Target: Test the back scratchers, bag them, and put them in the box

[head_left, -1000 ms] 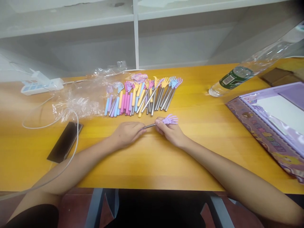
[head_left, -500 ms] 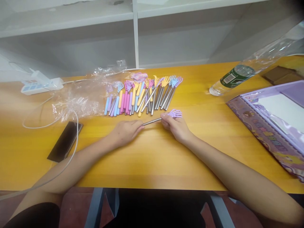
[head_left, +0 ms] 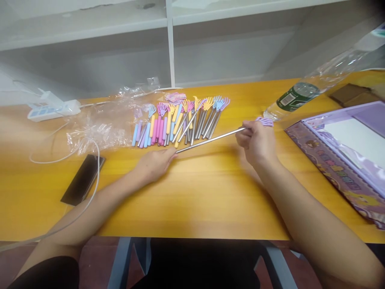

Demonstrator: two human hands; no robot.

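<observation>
**Two hands draw a telescopic back scratcher out to full reach**

Both hands are on one telescopic back scratcher (head_left: 210, 139), and it is far longer than a second ago: then only a short stub of metal showed between the fists, now a thin silver rod spans the gap. The right hand (head_left: 255, 140) has travelled away to the right, toward the water bottle (head_left: 296, 98), carrying the lilac claw head (head_left: 265, 121), while the left hand (head_left: 155, 162) has barely moved. Judging by that, the pull-out is at or near its end.

The left hand is closed around the handle end, which its fingers hide; the right hand is curled shut on the rod just below the head. The rod runs slightly uphill from left to right, lifted just above the yellow table (head_left: 195, 200), in front of the row of collapsed scratchers (head_left: 180, 120) with pink, blue, yellow and purple grips.

Crumpled clear plastic wrap (head_left: 96, 124), a dark phone (head_left: 82, 179) and a white power strip (head_left: 51, 109) lie to the left; a purple box (head_left: 339, 160) sits at the right.
</observation>
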